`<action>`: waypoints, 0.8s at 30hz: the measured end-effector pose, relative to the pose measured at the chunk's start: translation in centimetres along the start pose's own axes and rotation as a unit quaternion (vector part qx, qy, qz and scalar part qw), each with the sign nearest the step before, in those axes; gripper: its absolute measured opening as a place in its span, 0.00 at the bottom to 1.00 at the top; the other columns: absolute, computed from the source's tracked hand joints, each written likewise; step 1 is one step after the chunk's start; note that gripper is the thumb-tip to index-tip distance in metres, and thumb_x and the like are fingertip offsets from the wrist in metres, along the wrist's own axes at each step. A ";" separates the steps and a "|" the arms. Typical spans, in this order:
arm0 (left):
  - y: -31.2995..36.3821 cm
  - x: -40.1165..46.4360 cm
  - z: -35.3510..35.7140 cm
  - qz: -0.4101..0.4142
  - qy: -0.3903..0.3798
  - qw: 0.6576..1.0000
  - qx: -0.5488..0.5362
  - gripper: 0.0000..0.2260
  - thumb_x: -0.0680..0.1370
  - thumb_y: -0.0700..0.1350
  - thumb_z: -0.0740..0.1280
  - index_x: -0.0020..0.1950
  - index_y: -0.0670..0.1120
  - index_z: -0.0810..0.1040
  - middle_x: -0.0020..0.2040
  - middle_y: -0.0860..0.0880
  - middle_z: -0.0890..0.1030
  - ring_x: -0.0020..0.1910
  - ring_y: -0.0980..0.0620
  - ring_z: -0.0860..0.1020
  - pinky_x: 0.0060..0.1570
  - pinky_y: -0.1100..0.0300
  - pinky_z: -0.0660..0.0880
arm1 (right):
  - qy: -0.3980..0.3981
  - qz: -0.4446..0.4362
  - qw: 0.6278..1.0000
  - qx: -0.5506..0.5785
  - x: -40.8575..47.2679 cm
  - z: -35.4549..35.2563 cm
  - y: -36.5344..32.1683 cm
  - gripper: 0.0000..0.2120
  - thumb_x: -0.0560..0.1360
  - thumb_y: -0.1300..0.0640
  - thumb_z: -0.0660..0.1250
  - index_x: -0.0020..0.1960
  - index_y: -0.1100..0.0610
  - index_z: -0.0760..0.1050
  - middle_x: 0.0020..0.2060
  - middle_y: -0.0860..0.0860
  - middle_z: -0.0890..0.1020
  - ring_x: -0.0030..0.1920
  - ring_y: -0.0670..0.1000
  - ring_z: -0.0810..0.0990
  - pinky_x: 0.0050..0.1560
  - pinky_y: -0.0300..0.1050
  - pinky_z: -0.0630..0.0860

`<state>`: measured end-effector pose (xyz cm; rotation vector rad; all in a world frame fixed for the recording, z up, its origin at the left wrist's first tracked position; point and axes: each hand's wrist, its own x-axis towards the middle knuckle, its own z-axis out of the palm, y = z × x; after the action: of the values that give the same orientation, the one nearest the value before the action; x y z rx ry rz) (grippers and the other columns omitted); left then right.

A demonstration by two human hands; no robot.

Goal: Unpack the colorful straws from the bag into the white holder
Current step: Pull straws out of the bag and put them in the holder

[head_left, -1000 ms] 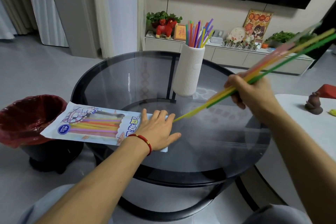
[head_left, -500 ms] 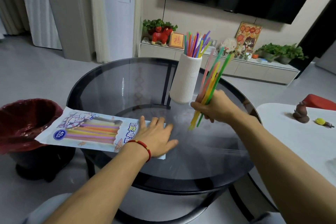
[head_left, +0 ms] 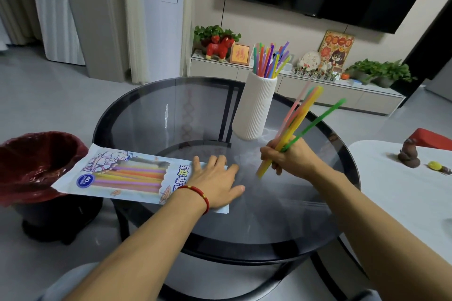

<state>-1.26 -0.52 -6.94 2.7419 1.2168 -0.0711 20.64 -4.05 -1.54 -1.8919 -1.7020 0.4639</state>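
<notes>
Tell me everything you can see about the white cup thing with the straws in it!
The white holder is a tall round tube with thin ridges running up its sides, matte like ceramic or plastic. It stands on the dark glass table, leaning a little in this wide view, open at the top. A bunch of colorful straws sticks out, fanning apart. Neither hand touches it; the right hand holds more straws just beside it.

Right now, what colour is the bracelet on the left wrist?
Red, with a small gold bead; the bracelet shows clearly in the head view.
</notes>
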 end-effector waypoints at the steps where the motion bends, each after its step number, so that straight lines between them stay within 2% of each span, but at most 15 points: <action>1: 0.0 0.1 0.0 -0.001 0.002 1.000 -0.003 0.27 0.81 0.63 0.53 0.77 0.53 0.61 0.73 0.43 0.64 0.74 0.41 0.61 0.71 0.28 0.50 | 0.000 -0.001 1.000 0.002 0.0 0.2 0.0 0.11 0.81 0.55 0.70 0.43 0.58 0.86 0.31 0.50 0.86 0.27 0.49 0.85 0.31 0.39 0.82; 3: 0.0 0.3 -0.1 -0.001 0.009 1.000 -0.010 0.27 0.81 0.63 0.53 0.77 0.52 0.61 0.74 0.43 0.64 0.74 0.41 0.61 0.71 0.28 0.49 | -0.009 0.001 1.000 -0.005 0.0 0.2 -0.1 0.10 0.81 0.54 0.70 0.44 0.57 0.85 0.29 0.50 0.85 0.26 0.48 0.84 0.31 0.38 0.82; 5: 0.1 0.5 -0.1 -0.003 0.020 1.000 -0.023 0.27 0.81 0.62 0.53 0.77 0.52 0.61 0.74 0.43 0.65 0.75 0.42 0.61 0.71 0.28 0.48 | 0.015 -0.004 1.000 0.005 0.7 -1.1 -0.9 0.10 0.81 0.53 0.70 0.44 0.56 0.85 0.28 0.50 0.85 0.26 0.47 0.84 0.31 0.37 0.81; 7: 0.2 0.8 -0.3 -0.008 0.033 0.999 -0.038 0.27 0.81 0.62 0.53 0.77 0.51 0.60 0.73 0.43 0.66 0.75 0.42 0.61 0.72 0.28 0.48 | 0.092 -0.019 0.993 0.068 2.2 -3.5 -2.4 0.09 0.81 0.55 0.70 0.44 0.57 0.85 0.29 0.53 0.86 0.26 0.49 0.84 0.30 0.39 0.81; 10: 0.1 1.2 -0.5 -0.014 0.047 0.998 -0.047 0.27 0.82 0.62 0.54 0.77 0.50 0.60 0.73 0.43 0.67 0.75 0.42 0.61 0.72 0.28 0.48 | 0.203 -0.030 0.955 0.215 5.4 -7.6 -5.8 0.07 0.76 0.58 0.71 0.41 0.60 0.84 0.33 0.62 0.86 0.29 0.53 0.84 0.32 0.46 0.84; 12: 0.0 1.4 -0.5 -0.017 0.047 0.997 -0.057 0.27 0.82 0.62 0.54 0.78 0.51 0.59 0.74 0.43 0.67 0.75 0.41 0.61 0.72 0.28 0.48 | 0.261 -0.037 0.935 0.238 7.2 -9.4 -7.6 0.07 0.76 0.59 0.70 0.42 0.61 0.82 0.33 0.60 0.85 0.29 0.52 0.85 0.34 0.46 0.85; 14: -0.1 1.4 -0.5 -0.018 0.042 0.997 -0.060 0.28 0.81 0.63 0.54 0.78 0.51 0.58 0.74 0.42 0.66 0.76 0.41 0.60 0.72 0.28 0.48 | 0.298 -0.022 0.930 0.215 8.7 -10.4 -8.5 0.07 0.79 0.60 0.69 0.47 0.64 0.81 0.36 0.59 0.85 0.29 0.50 0.86 0.35 0.46 0.86; 16: -0.1 1.5 -0.6 -0.019 0.040 0.997 -0.065 0.28 0.81 0.63 0.53 0.78 0.51 0.58 0.75 0.42 0.66 0.76 0.41 0.59 0.72 0.28 0.48 | 0.305 0.005 0.939 0.158 9.9 -10.5 -9.0 0.08 0.80 0.59 0.69 0.50 0.65 0.82 0.37 0.59 0.85 0.28 0.48 0.86 0.34 0.46 0.86; 20: -0.1 1.6 -0.8 -0.028 0.030 0.996 -0.080 0.28 0.81 0.63 0.54 0.79 0.52 0.58 0.76 0.42 0.64 0.77 0.41 0.57 0.72 0.27 0.46 | 0.283 0.027 0.957 0.057 11.7 -9.2 -9.4 0.08 0.80 0.58 0.70 0.49 0.64 0.81 0.34 0.56 0.85 0.23 0.43 0.83 0.24 0.35 0.79; 22: -0.2 1.6 -1.0 -0.031 0.022 0.996 -0.086 0.28 0.81 0.63 0.53 0.78 0.52 0.58 0.76 0.42 0.64 0.77 0.41 0.56 0.72 0.27 0.45 | 0.258 0.051 0.964 0.029 12.5 -8.6 -9.6 0.06 0.78 0.59 0.71 0.46 0.62 0.80 0.37 0.58 0.86 0.25 0.47 0.85 0.28 0.42 0.84; 24: -0.2 1.6 -1.1 -0.031 0.012 0.996 -0.086 0.28 0.81 0.62 0.53 0.78 0.52 0.59 0.76 0.42 0.63 0.77 0.41 0.56 0.72 0.27 0.45 | 0.225 0.093 0.970 -0.005 13.3 -8.2 -9.8 0.10 0.76 0.56 0.72 0.52 0.63 0.81 0.43 0.59 0.86 0.38 0.54 0.87 0.42 0.52 0.87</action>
<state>-0.41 0.96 -6.04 2.5646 1.2501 0.0573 19.55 8.11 12.23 -1.9879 -1.2395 0.0797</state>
